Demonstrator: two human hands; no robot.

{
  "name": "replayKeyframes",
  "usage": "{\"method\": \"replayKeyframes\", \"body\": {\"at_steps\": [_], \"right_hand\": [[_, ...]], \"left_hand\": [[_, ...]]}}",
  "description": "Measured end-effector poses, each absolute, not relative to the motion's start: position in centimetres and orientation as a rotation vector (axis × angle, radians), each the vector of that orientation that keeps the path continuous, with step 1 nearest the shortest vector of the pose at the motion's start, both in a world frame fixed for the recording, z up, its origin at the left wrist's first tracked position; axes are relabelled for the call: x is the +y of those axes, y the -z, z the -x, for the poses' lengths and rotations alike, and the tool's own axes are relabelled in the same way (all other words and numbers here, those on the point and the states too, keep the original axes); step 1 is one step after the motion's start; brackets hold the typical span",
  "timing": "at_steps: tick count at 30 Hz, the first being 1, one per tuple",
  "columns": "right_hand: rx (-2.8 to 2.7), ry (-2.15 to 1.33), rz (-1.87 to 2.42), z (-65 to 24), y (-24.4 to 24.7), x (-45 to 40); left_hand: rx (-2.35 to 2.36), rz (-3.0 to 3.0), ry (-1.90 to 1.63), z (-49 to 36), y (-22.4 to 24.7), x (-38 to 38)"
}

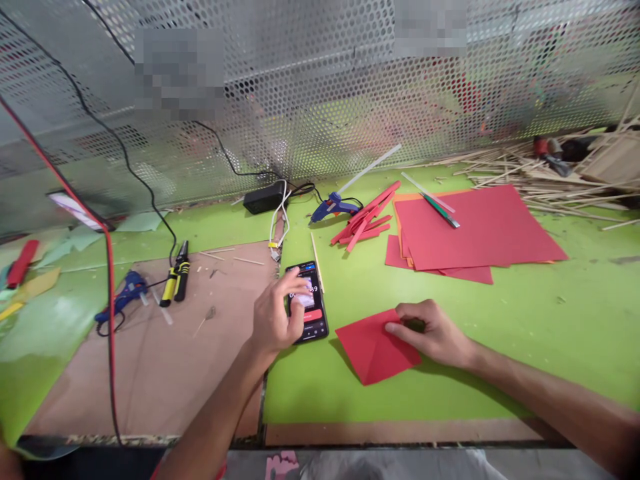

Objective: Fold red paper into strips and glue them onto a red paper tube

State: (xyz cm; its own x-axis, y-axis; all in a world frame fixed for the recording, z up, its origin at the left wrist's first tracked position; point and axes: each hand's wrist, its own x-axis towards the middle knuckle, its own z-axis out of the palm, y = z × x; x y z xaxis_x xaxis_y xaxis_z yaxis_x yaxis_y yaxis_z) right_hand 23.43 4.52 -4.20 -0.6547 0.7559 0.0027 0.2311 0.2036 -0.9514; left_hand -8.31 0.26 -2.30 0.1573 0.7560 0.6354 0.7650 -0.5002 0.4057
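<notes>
While the right hand [440, 335] grasps the far right part of a red paper square [374, 348] between thumb and forefinger, I see the left hand [275, 313] free of any load. The square is at the near middle of the green tabletop [490, 387], right of the phone [315, 316]; its sides are about equal, so I read no clear long axis, but one corner points near and another left. The phone's long axis runs near to far, its top end far and leaning slightly left. From my remote view, the right forearm reaches in from the near right, the fingers curled leftward. The left forearm slants up from the near edge, fingers bent over the screen; I cannot tell whether they touch it.
</notes>
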Motion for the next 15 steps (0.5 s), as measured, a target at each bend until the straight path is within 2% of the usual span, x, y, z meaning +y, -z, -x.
{"method": "replayKeyframes", "body": {"at_steps": [2, 5, 8, 11, 15], "right_hand": [[-2.047, -1.416, 0.878, -23.3, 4.1, 4.3], [-2.125, -1.343, 0.788, -23.2, 4.1, 3.8], [-2.174, -1.261, 0.743, -23.2, 4.2, 3.5], [-2.165, -1.223, 0.754, -23.3, 4.2, 3.6], [-2.151, -1.212, 0.766, -23.4, 4.2, 3.8]], "left_hand": [[-1.44, 2.472, 1.428, 6.4, 2.2, -1.0], [-1.359, 2.75, 1.257, 4.1, 2.3, -2.4], [-1.141, 2.652, 1.208, 4.6, 2.7, -2.1], [-1.393, 2.376, 1.255, 7.2, 2.9, -1.0], [-1.581, 2.294, 1.224, 9.8, 2.8, -0.1]]}}
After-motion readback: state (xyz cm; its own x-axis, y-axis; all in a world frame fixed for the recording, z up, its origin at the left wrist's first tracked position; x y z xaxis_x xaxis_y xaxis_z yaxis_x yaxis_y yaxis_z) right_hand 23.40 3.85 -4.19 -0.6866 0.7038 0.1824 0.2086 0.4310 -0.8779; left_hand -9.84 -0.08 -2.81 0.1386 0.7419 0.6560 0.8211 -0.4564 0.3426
